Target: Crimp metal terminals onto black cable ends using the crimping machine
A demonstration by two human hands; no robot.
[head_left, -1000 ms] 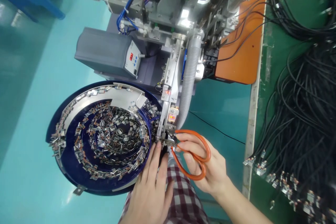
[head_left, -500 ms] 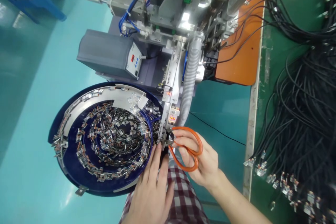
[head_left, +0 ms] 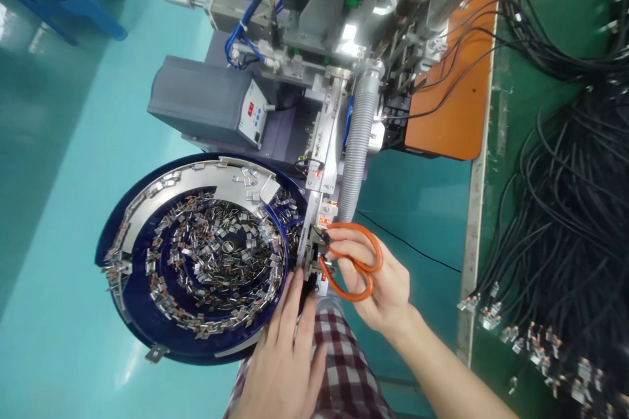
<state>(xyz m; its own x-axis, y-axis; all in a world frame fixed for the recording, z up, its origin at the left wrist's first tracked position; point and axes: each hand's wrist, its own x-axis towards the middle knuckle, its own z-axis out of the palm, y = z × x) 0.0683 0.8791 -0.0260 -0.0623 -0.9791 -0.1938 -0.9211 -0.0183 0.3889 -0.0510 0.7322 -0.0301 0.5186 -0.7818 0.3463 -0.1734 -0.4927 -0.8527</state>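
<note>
The orange-handled scissors (head_left: 367, 270) at the near end of the feeder track (head_left: 311, 213) look light and stiff to me, best held by their smooth loops, which the right hand (head_left: 386, 285) grips, while the left hand (head_left: 282, 344) lies open, fingers outstretched beside the feeder bowl (head_left: 104, 230)

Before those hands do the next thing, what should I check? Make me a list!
1. Scissor-like tool with orange loop handles held in the right hand: ok.
2. Left hand apart from those handles: ok, there's a gap.
3. Tool's dark tip closed: cannot tell, too small.
4. Small shiny metal pieces in the round dark-blue bowl: ok, lots.
5. Red display on the boxy grey unit lit: ok.
6. Big pile of black cables away from both hands: ok.
</note>
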